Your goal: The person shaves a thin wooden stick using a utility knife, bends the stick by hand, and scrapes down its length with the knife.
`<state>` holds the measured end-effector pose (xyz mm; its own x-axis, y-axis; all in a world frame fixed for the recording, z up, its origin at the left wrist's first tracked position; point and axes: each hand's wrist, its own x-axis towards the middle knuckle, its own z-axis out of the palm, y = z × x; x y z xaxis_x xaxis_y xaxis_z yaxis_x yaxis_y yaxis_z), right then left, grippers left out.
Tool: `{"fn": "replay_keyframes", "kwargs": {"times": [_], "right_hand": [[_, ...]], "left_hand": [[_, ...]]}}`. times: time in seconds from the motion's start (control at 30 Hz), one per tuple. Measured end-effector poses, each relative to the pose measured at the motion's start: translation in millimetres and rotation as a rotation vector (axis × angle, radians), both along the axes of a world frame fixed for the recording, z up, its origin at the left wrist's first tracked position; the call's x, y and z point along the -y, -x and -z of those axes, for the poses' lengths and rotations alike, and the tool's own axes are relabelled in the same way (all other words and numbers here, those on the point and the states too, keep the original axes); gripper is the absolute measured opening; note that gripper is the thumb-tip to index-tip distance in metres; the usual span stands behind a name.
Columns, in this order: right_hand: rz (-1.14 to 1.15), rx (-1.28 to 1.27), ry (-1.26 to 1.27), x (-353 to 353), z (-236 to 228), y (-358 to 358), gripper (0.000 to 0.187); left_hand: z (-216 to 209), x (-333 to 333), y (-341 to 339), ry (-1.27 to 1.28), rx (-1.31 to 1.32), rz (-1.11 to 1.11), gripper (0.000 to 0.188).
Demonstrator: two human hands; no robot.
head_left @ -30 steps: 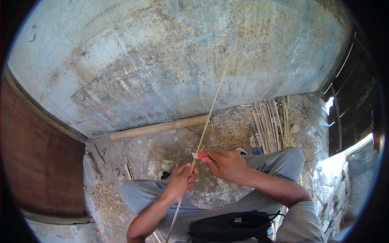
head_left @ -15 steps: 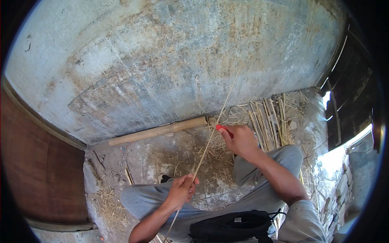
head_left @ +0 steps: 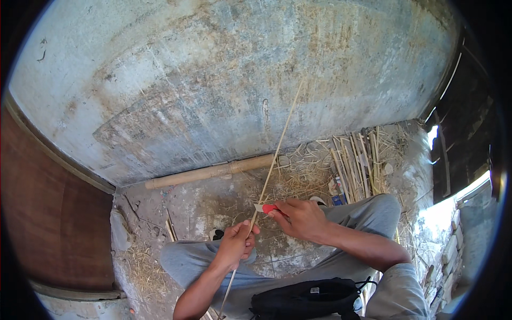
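Observation:
A long, thin bamboo strip (head_left: pixel 281 137) slants up from my lap toward the wall. My left hand (head_left: pixel 237 242) is closed around its lower part, and the strip's tail runs on below the wrist. In my right hand (head_left: pixel 301 218) is a knife with a red handle (head_left: pixel 269 208) and a short pale blade (head_left: pixel 258 207). The blade lies against the strip, a little above my left fingers. My right fingers are wrapped round the handle and hide part of it.
A thick bamboo pole (head_left: pixel 210 173) lies along the foot of the stained wall (head_left: pixel 213 80). Several split bamboo strips (head_left: pixel 354 165) lie at the right among shavings (head_left: pixel 304 181). A black bag (head_left: pixel 304 298) rests on my lap. A brown door panel (head_left: pixel 58 208) stands at the left.
My right hand has come down and left along the strip with the knife, close to my left hand. The strip's far end has swung a little left. My left hand still holds its lower part.

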<state>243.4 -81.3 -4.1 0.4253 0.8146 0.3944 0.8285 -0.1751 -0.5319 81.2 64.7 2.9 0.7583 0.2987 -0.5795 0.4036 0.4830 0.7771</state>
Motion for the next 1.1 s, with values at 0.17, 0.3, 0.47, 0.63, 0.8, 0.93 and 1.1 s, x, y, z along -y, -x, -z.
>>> {"fn": "replay_keyframes", "kwargs": {"times": [0.17,0.3,0.47,0.63,0.8,0.93,1.1], "right_hand": [[0.001,0.027,-0.012,-0.4,1.0,-1.4,0.030],[0.011,0.036,-0.004,0.9,-1.3,-0.4,0.027],[0.038,0.041,0.015,0.6,-0.5,0.0,0.025],[0.024,0.039,-0.019,-1.0,0.4,0.7,0.026],[0.025,0.043,-0.013,-0.8,2.3,0.6,0.026],[0.022,0.037,-0.006,-0.9,-0.1,0.7,0.025],[0.022,0.058,-0.021,-1.6,1.1,0.9,0.025]], "left_hand": [[0.4,1.8,-1.5,-0.017,0.008,-0.009,0.036],[0.5,3.2,-1.2,-0.044,0.010,-0.015,0.036],[-1.4,4.5,-2.2,-0.068,0.023,-0.016,0.036],[0.5,3.7,-0.5,-0.048,0.014,-0.030,0.035],[4.4,5.3,0.6,-0.120,0.036,-0.044,0.036],[4.0,5.4,1.1,-0.112,0.026,-0.047,0.036],[3.6,5.8,1.6,-0.102,0.032,-0.046,0.036]]}}
